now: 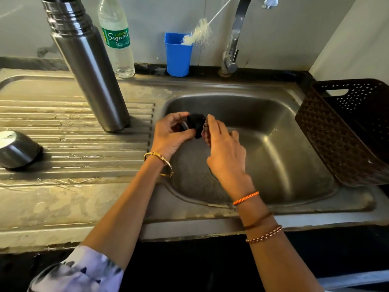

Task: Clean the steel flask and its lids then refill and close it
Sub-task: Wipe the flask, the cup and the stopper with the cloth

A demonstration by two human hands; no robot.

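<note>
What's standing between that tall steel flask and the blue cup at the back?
A clear plastic water bottle with a green label stands between the steel flask and the blue cup, against the back wall, as the head view shows.

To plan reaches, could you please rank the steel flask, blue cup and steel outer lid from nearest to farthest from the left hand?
1. Steel flask, upright on the drainboard, left of the left hand.
2. Blue cup, behind it by the wall.
3. Steel outer lid, far left on the drainboard.

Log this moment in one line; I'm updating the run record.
step: scrubbing inner lid | left hand: holds lid | right hand: presses scrubber | flask: open, drainboard
</note>
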